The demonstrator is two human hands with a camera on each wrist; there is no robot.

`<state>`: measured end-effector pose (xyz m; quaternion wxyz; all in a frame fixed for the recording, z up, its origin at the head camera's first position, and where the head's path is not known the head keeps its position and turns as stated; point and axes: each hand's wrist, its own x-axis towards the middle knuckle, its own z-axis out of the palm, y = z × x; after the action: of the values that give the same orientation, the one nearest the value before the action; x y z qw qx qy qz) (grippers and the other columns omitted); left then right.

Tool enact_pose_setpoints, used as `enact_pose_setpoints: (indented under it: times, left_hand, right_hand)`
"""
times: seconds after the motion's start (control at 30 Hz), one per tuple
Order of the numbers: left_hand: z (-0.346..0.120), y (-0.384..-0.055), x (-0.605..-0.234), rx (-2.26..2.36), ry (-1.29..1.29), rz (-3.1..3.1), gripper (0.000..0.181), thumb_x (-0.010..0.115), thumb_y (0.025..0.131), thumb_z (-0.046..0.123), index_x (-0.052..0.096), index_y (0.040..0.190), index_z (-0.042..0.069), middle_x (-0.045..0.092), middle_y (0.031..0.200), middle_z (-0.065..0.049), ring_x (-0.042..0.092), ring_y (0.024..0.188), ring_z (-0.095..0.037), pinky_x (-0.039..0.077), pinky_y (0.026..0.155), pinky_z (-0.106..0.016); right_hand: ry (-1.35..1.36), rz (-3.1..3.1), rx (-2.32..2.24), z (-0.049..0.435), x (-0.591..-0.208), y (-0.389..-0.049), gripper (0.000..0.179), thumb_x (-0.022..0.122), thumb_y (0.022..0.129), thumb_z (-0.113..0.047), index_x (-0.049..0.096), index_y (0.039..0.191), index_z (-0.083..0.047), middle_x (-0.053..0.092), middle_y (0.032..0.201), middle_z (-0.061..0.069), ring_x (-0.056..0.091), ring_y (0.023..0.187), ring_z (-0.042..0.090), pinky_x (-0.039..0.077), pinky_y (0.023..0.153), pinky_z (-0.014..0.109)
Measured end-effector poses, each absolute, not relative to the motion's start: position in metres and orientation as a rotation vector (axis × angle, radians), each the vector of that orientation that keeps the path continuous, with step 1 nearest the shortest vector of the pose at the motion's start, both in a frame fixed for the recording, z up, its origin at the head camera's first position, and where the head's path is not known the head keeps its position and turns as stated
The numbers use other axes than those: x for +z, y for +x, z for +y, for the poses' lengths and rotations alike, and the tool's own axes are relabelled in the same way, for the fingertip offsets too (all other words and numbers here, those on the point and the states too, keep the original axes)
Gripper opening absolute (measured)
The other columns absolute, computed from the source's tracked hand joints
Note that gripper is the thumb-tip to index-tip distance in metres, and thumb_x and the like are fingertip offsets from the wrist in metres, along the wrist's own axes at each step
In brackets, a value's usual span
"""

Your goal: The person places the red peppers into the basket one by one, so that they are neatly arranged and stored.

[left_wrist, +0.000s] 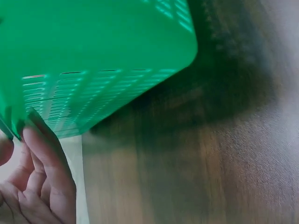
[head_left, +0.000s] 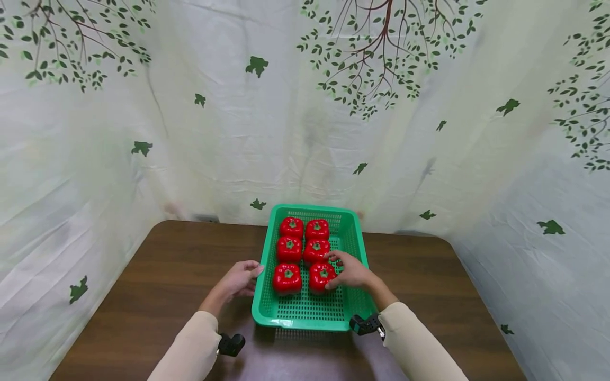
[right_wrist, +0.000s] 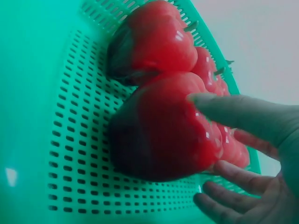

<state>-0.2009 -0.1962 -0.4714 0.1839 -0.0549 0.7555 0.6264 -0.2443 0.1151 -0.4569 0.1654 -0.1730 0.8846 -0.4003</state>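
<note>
A green plastic basket (head_left: 305, 321) with slotted walls stands on the table, holding several glossy red bell peppers in two columns. My left hand (head_left: 242, 278) pinches the basket's left rim; in the left wrist view its thumb and fingers (left_wrist: 49, 158) lie on either side of the rim. Inside the basket, my right hand (head_left: 352, 272) is at the front right bell pepper (head_left: 321, 277). The right wrist view has the thumb touching that pepper (right_wrist: 163, 126) near its top, while the other fingers spread loosely beyond it. The front left bell pepper (head_left: 287, 279) sits beside it.
The brown wooden table (head_left: 157, 296) extends to both sides of the basket. Behind it hangs a pale cloth (head_left: 229, 159) printed with leaves and branches. Along the basket's right side runs a strip of bare slotted floor (head_left: 339, 241).
</note>
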Motion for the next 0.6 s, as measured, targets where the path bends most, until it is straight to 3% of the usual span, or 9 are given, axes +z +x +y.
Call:
enact_pose_setpoints:
  times: [0.3, 0.6]
  left_hand:
    - [-0.192, -0.204, -0.474, 1.771, -0.179, 2.235, 0.031, 0.052, 0.1, 0.019, 0.053, 0.119, -0.005, 0.063, 0.084, -0.011, 0.06, 0.066, -0.02, 0.056, 0.062, -0.035]
    - [-0.205, -0.194, -0.478, 1.76, -0.211, 2.313, 0.034, 0.052, 0.101, 0.026, 0.058, 0.112, -0.005, 0.059, 0.077, -0.01, 0.059, 0.06, -0.019, 0.055, 0.059, -0.031]
  right_hand:
    - [-0.515, 2.377, -1.325, 0.133, -0.446, -0.239, 0.059, 0.074, 0.085, -0.015, 0.046, 0.135, -0.001, 0.046, 0.135, 0.024, 0.043, 0.125, 0.045, 0.046, 0.095, 0.053]
    - [-0.644, 2.218, -1.454, 0.166, -0.441, -0.235, 0.052, 0.07, 0.089, -0.018, 0.048, 0.133, -0.001, 0.049, 0.134, 0.026, 0.045, 0.124, 0.05, 0.049, 0.094, 0.048]
